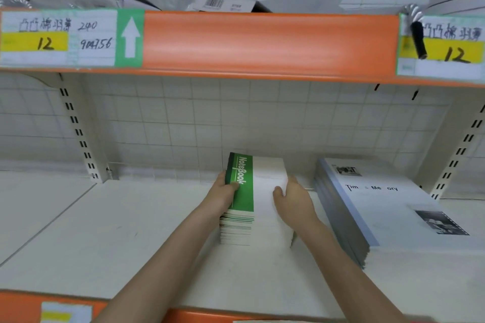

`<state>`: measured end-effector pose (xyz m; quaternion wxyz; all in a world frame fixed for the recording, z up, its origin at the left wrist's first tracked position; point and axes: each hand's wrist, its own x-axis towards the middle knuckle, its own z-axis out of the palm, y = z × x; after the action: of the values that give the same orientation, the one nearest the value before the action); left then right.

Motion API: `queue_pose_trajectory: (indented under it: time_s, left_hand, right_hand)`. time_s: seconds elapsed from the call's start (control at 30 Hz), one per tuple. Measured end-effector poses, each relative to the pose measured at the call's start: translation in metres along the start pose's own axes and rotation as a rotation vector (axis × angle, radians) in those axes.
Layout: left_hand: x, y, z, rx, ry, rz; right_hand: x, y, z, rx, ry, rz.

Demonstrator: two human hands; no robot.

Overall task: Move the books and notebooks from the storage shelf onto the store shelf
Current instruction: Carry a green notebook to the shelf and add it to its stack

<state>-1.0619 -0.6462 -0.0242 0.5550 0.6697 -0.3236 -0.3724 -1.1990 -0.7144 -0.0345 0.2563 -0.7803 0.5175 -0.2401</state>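
A stack of notebooks (258, 191) with a green band along its top cover is held on the white shelf (105, 231) between both hands. The stack's left edge is gripped by the left hand (225, 191), the thumb curled over the green band. The right hand (294, 198) is laid on the white part of the top cover, fingers relaxed. Just to the right of the right hand, a pile of grey books (380, 207) lies flat on the same shelf.
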Motion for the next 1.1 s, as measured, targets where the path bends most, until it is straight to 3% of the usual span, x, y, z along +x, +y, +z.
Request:
queue_pose_trajectory:
  time_s: [0.37,0.87,1.1]
  left_hand:
    - [-0.011,0.001,-0.050,0.454,0.066,0.155]
    - [-0.022,-0.036,-0.085,0.842,0.106,0.270]
    - [-0.033,-0.041,-0.091,0.832,0.036,0.332]
  right_hand:
    - [-0.004,-0.052,0.013,-0.382,-0.084,-0.235]
    - [-0.030,-0.079,0.051,-0.401,-0.010,-0.514]
    - [-0.051,-0.080,0.056,-0.435,-0.009,-0.436]
